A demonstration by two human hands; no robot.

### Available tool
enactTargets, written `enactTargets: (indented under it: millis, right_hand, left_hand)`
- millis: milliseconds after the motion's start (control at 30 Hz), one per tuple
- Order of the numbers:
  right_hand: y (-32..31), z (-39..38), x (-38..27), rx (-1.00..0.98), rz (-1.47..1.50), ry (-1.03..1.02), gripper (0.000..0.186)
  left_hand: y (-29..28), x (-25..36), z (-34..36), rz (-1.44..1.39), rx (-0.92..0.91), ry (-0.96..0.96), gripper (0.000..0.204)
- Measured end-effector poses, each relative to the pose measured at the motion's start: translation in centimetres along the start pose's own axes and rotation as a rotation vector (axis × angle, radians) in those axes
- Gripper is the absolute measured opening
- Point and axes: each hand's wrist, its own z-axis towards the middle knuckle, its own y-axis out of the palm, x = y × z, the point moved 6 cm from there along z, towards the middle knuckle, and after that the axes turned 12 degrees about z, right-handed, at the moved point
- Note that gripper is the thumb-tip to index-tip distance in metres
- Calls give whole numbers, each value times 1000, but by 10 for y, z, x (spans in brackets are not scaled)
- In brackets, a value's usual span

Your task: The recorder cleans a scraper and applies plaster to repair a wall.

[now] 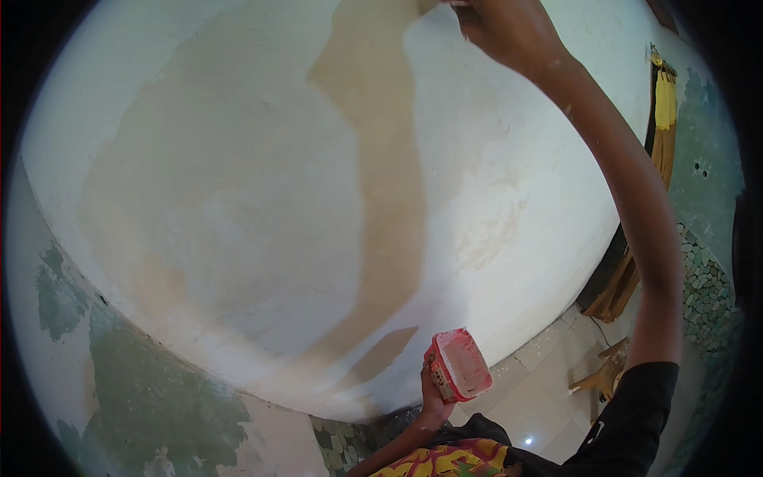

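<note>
My left hand (432,398) is wrapped round the side of a red rectangular plastic tub (439,374), low in the view. Whitish paste (466,362) coats the inside of the tub, which tilts toward me. High up, at the top edge of the view, my right hand (497,30) reaches to the white wall (262,191). Its fingers are curled closed, and the picture's edge cuts off what they hold. The shadow of my raised arm falls down the wall, which shows dull greyish patches.
Green-and-white patchy wall (159,389) meets the white one at the lower left. On the right hang yellow and brown curtains (666,103) by a dark opening. A wooden stool (602,375) stands on the tiled floor (524,405). Stone-patterned cladding (703,278) lies at far right.
</note>
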Motion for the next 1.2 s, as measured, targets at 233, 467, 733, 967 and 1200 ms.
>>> enactTargets:
  millis: [233,467,733,967,1200]
  right_hand:
    - [68,-80,-22,-39,8,-199,49]
    - [101,-184,-53,-469,257,-26,45]
    - [74,-171,24,-70,341,271,51]
    - [136,-236,-30,-96,53,124,47]
    - [130,-313,-59,-383,925,676,36]
  left_hand:
    - [-2,4,-5,39,23,68,64]
    - [12,7,-9,-14,15,-47,64]
    - [-15,-8,-14,0,237,-48,61]
    - [-18,-14,-14,33,251,1,61]
    - [-11,-11,-27,50,249,68,64]
